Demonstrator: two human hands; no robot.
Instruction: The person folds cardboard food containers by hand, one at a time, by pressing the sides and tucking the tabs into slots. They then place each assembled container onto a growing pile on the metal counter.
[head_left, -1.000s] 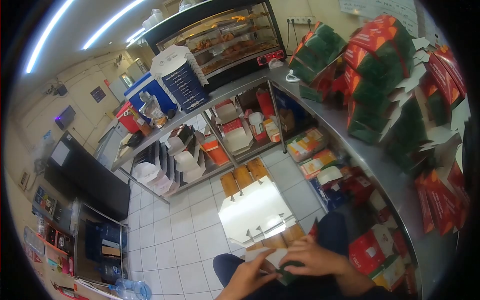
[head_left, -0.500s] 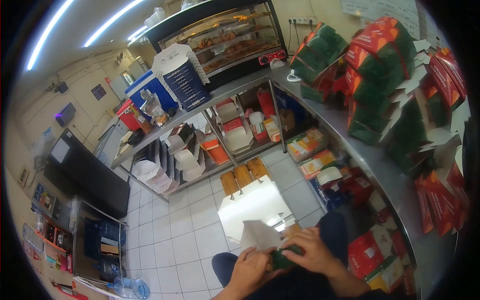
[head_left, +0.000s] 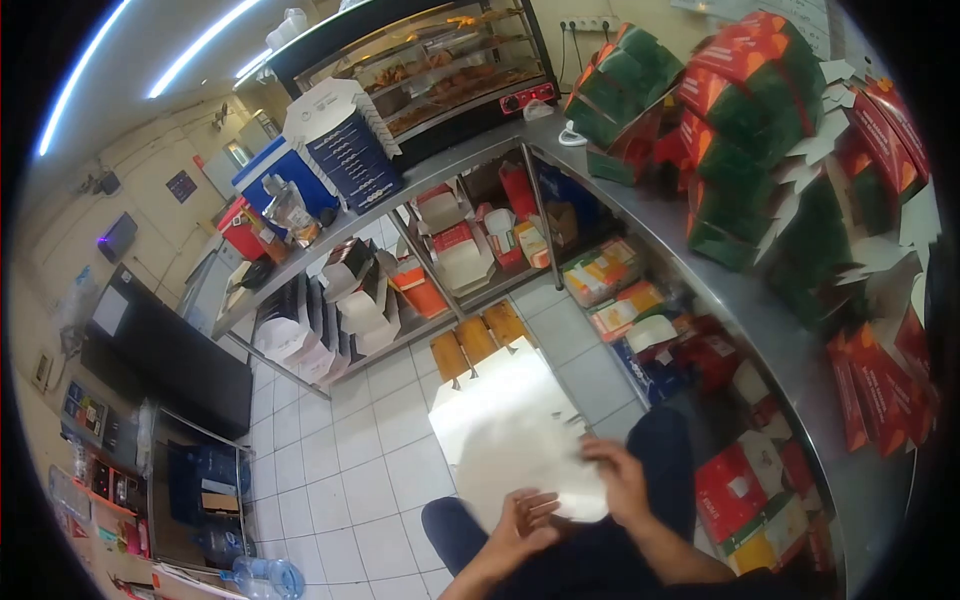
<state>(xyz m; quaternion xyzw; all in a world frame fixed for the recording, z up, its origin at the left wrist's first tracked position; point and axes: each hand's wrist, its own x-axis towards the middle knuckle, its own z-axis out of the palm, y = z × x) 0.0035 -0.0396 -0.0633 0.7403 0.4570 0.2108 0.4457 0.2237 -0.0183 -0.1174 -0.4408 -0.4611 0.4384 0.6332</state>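
White card, left hand half-curled at near edge, right hand bent alongside, each grip unclear

Left grip loosely curled, right grip (blurred fingertips) farther forward.

Lost green fold from view; now see blurred white card spread broad on near side of wooden slats; note left hand and right hand farther apart.

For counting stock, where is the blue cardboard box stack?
Head view, upper left: the stack stands on a grey metal table, beside the black glass-fronted cabinet.
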